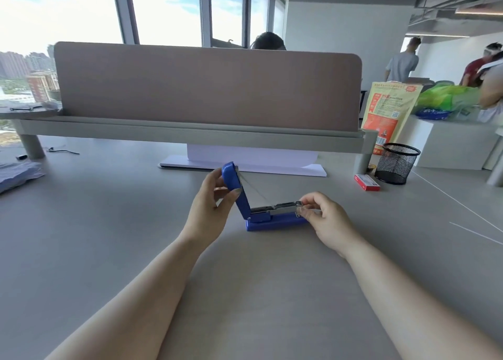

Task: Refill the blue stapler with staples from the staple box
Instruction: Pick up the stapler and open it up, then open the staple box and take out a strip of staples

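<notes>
Blue stapler (272, 218) open; my left hand (215, 196) grips lid, right hand (321, 212) pinches magazine front. Lid slip could snap shut on fingers.

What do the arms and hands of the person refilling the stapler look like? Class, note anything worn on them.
Both forearms are bare up to the frame's bottom edge: no sleeves show. The left hand and right hand wear no gloves, and no rings, watch or bracelets are visible. The fingernails look short; whether they are painted cannot be told.

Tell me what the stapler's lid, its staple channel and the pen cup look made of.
Stapler lid: probably plastic, smooth, evenly blue with soft sheen.
Staple channel: metal, silvery and reflective.
Pen cup: black wire mesh, likely metal; you can see through it.
</notes>
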A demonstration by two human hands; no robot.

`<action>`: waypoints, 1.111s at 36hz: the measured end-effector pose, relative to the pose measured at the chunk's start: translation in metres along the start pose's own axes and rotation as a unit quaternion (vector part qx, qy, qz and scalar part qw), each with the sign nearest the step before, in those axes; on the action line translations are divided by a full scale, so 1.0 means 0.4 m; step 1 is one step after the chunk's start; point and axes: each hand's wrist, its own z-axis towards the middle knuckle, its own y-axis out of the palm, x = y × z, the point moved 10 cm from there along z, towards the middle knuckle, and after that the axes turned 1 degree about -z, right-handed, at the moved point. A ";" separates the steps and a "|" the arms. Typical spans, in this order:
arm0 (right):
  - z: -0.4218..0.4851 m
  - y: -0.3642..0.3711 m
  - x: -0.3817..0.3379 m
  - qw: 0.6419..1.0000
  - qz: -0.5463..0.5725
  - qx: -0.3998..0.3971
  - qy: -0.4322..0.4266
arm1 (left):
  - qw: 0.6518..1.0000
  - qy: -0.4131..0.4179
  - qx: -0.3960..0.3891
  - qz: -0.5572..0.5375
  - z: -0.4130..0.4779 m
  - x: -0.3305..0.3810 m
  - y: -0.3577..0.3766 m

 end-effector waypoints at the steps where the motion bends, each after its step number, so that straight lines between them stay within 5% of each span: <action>1: 0.000 -0.004 0.003 1.000 0.000 0.003 0.004 | 1.000 0.000 -0.004 0.000 0.001 -0.003 -0.002; 11: 0.001 -0.022 0.028 0.999 0.010 0.029 0.033 | 0.993 -0.040 0.016 0.114 0.001 -0.068 -0.065; 23: 0.000 -0.026 0.044 0.997 -0.022 0.043 0.055 | 0.894 -0.138 0.013 0.426 0.000 -0.136 -0.105; 40: -0.013 -0.025 0.052 0.996 -0.053 0.012 0.071 | 0.870 -0.152 -0.053 0.466 -0.022 -0.142 -0.092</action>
